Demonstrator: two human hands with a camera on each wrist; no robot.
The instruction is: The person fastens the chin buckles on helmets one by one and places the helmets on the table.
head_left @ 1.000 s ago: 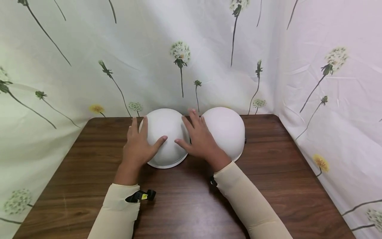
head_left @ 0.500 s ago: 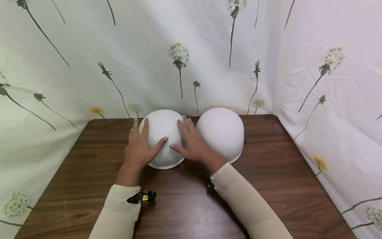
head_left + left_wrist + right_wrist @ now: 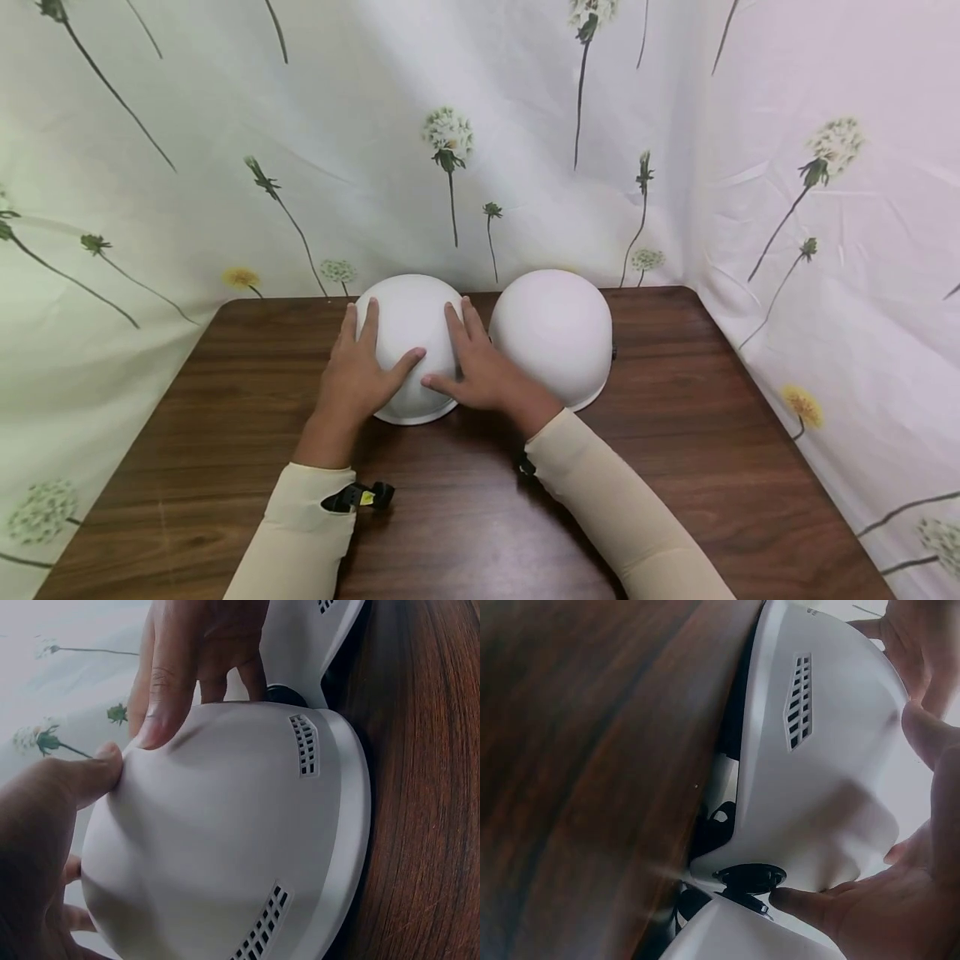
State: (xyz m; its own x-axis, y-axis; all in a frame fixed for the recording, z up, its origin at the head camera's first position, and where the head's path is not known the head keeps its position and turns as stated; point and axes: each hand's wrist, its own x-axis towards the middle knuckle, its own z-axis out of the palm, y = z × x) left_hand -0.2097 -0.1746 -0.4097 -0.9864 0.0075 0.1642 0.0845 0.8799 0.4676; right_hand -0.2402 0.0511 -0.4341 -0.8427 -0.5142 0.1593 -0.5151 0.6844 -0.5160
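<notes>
The right hand (image 3: 480, 367) has drawn in toward the helmet (image 3: 410, 321), onto its flank facing the other helmet (image 3: 553, 329); the left hand (image 3: 354, 371) has edged inward on the opposite flank; the helmet sits dome up, just left of the other helmet; all visible fingers spread wide, touching, not curled round it; it seems steadied from both sides, unlifted.

Head: from above, forward and down, farthest off — table (image 3: 450, 533) across lower frame. Left wrist: close, sideways, table at right. Right wrist: close, sideways, table at left. Shared by all — helmet (image 3: 412, 317), centre-left in head view.
</notes>
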